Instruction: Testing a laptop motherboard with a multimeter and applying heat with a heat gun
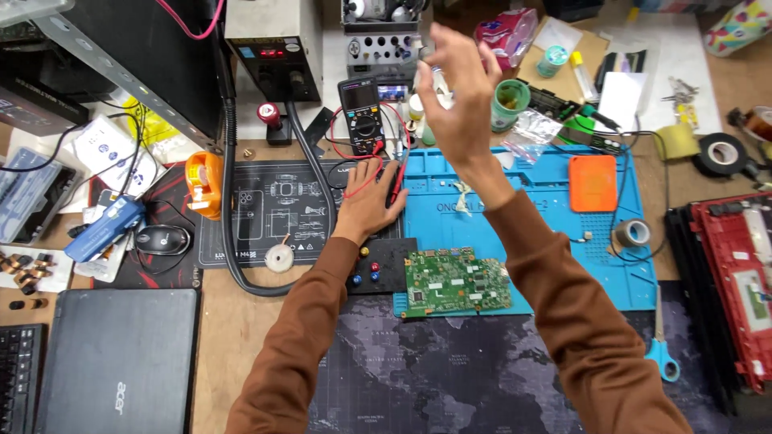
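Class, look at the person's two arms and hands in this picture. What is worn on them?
Both arms wear long rust-brown sleeves of soft, creased cloth that end at the wrists. The left hand and right hand are bare: no gloves, rings, watch or wrist strap show.

Green circuit board (457, 281) on blue mat (547, 201). Orange pad (593, 182) at mat's far right. Scissors (661, 341) near right. Closed laptop (117, 362), mouse (162, 239) on bench (233, 321) left. Black tape roll (721, 153) far right.

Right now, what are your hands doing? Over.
Left hand resting on red and black test leads by the meter. Right hand raised, open, empty. Green circuit board untouched on blue mat.
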